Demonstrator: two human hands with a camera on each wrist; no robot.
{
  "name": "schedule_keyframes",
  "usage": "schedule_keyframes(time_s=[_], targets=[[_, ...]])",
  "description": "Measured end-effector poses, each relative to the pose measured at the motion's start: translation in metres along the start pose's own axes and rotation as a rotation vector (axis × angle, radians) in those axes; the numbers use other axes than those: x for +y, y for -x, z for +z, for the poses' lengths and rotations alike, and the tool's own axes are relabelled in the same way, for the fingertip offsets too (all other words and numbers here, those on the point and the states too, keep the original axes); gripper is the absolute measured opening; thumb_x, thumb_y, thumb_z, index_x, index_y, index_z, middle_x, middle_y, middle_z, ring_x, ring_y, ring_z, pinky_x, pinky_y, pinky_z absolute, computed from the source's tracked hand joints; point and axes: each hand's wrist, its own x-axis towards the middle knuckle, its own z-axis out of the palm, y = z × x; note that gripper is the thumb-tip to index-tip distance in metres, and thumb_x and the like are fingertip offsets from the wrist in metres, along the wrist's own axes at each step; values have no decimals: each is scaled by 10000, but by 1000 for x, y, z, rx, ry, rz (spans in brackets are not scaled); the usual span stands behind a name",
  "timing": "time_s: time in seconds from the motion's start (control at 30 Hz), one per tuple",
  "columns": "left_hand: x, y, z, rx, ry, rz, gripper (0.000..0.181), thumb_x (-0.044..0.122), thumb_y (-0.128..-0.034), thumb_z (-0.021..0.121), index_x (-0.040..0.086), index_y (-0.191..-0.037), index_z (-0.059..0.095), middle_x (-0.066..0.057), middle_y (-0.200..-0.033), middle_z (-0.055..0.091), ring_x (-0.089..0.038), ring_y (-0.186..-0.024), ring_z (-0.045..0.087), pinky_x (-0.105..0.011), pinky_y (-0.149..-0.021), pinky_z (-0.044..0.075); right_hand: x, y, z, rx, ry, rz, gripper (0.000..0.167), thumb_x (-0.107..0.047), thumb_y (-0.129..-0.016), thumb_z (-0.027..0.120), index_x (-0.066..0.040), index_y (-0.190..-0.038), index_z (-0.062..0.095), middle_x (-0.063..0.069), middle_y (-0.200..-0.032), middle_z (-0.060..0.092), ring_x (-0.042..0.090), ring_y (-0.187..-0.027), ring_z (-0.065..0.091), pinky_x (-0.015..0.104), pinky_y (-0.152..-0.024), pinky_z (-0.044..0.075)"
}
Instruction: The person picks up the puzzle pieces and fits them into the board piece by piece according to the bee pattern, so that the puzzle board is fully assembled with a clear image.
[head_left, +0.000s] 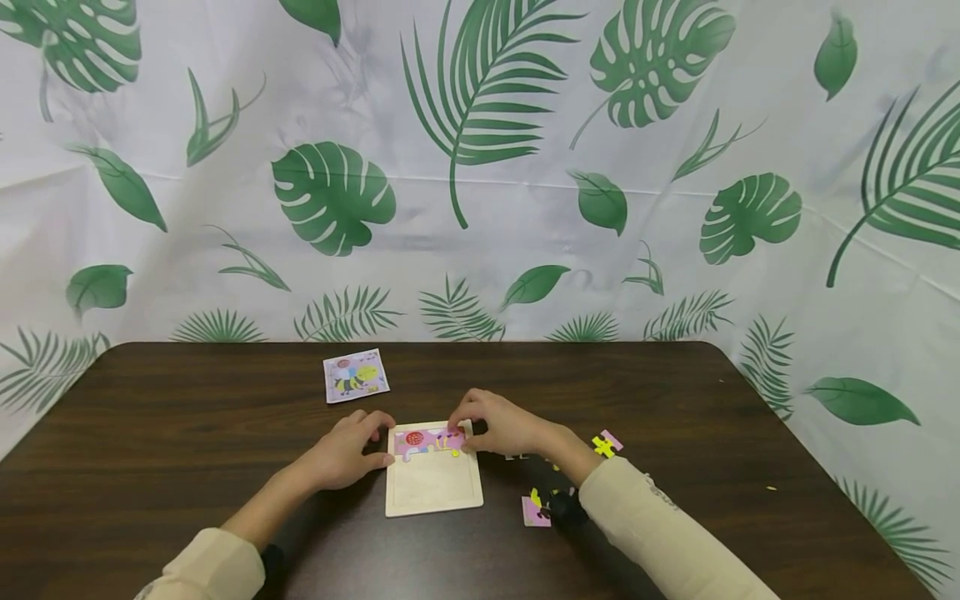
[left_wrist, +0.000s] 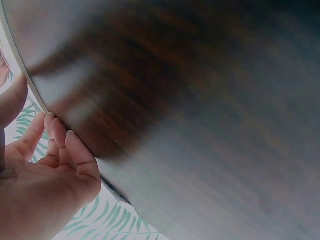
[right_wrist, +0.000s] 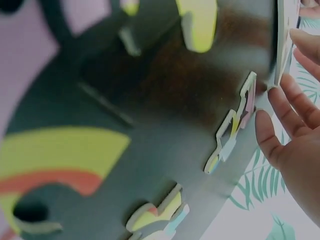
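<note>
A square, pale wooden puzzle tray (head_left: 433, 487) lies on the table, with pink pieces along its far side. My left hand (head_left: 347, 450) rests its thumb and index fingertips against the tray's left edge; in the left wrist view its fingers (left_wrist: 80, 155) lie along that edge. At the tray's far right corner, my right hand (head_left: 501, 425) has thumb and index finger on a pink puzzle piece (head_left: 444, 442) with yellow and black marks, pinching it at the right end. Another pink piece with a red round shape (head_left: 415, 439) sits left of it. The right wrist view hides the pinched piece.
Loose puzzle pieces lie right of the tray, among them a yellow and pink piece (head_left: 606, 443) and a pink corner piece (head_left: 536, 512). A picture card of a bee (head_left: 356, 376) lies behind the tray. A leaf-print cloth (head_left: 480, 250) hangs behind the dark table.
</note>
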Motion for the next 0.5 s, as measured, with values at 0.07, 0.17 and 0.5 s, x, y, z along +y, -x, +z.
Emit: schedule_keyframes(time_s=[0.07, 0.17, 0.5], targets=[[0, 0, 0, -1, 1, -2, 360, 171, -805, 699, 92, -1112, 527, -52, -891, 469, -232, -847, 456, -397, -696, 400, -1, 2, -2, -1, -4, -3, 240, -125, -817, 689, -115, -1054, 649, 22, -1030, 521, 186, -950, 489, 332, -844, 420], [0, 0, 0, -2, 0, 0, 361, 171, -805, 699, 93, -1113, 527, -51, -891, 468, -229, -845, 455, -394, -694, 400, -1, 5, -6, 3, -17, 6, 264, -128, -824, 683, -103, -1084, 638, 24, -1056, 533, 193, -963, 504, 337, -851, 424], [-2, 0, 1, -2, -10, -1, 362, 178, -809, 695, 96, -1117, 523, -49, -889, 466, -230, -844, 454, -393, -690, 395, 11, 21, -22, 33, -37, -25, 280, -116, -816, 687, -45, -1080, 623, 62, -1032, 564, 230, -908, 535, 365, -802, 449]])
